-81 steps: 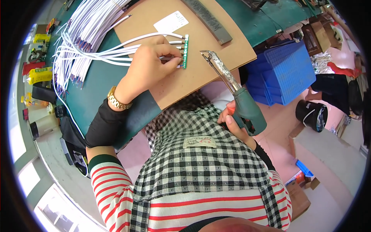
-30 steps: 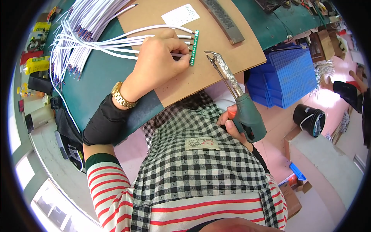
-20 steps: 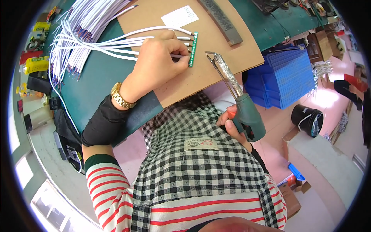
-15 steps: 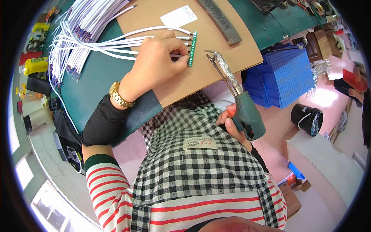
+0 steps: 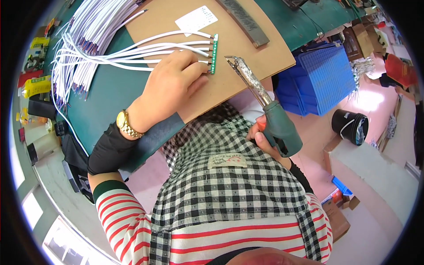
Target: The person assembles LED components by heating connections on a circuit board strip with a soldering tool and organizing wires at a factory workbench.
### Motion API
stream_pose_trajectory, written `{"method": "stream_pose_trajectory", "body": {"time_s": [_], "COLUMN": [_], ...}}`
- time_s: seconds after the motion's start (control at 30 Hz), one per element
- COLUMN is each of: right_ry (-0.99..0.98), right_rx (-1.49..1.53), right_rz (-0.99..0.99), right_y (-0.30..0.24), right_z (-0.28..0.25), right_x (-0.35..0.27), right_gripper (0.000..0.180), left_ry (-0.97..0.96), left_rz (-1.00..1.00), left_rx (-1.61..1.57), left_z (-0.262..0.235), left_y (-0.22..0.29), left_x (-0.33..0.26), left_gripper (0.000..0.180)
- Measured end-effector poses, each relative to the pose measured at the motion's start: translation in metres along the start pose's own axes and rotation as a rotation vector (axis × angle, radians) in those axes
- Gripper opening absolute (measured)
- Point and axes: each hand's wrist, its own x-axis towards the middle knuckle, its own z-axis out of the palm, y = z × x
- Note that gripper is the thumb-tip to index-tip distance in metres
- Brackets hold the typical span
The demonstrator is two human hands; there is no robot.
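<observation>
A narrow green circuit board strip (image 5: 214, 53) lies on a brown cardboard sheet (image 5: 234, 81), with several white cables (image 5: 170, 45) running to its left edge. My left hand (image 5: 170, 86) is closed at the strip's near end, fingers curled around the end of the nearest white cable; the fingertips partly hide the joint. In my right hand (image 5: 268, 143), by the apron, is a soldering gun (image 5: 285, 130) with a green body and red trigger. Its bent tip points up and left, a short way right of the strip, apart from it.
A thick bundle of white cables (image 5: 104, 31) lies at the far left of the green tabletop (image 5: 110, 84). A dark metal bar (image 5: 244, 23) and a white printed card (image 5: 196, 20) rest on the cardboard. Right of the table stand blue plastic crates (image 5: 329, 77) and a black bucket (image 5: 350, 127).
My left hand has drawn slightly left and nearer, its fingertips a little off the strip. The soldering gun's tip sits a bit closer to the strip. The whole view has shifted slightly.
</observation>
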Motion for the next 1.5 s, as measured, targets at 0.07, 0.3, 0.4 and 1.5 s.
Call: {"method": "stream_pose_trajectory", "body": {"time_s": [0.07,0.3,0.4,1.5], "right_ry": [0.081,0.092,0.100,0.036], "right_rx": [0.142,0.161,0.124,0.050], "right_rz": [0.020,0.116,0.080,0.094], "right_y": [-0.003,-0.004,0.002,-0.008], "right_z": [0.006,0.005,0.003,-0.003], "right_x": [0.000,-0.005,-0.007,0.002], "right_gripper": [0.034,0.033,0.034,0.023], "left_ry": [0.040,0.106,-0.065,-0.094], "left_rz": [0.071,0.208,0.239,-0.285], "left_rx": [0.059,0.390,0.343,-0.239], "left_z": [0.002,0.011,0.003,0.005], "left_y": [-0.003,-0.008,-0.011,-0.009], "left_x": [0.001,0.007,0.015,0.035], "left_gripper": [0.023,0.018,0.024,0.007]}}
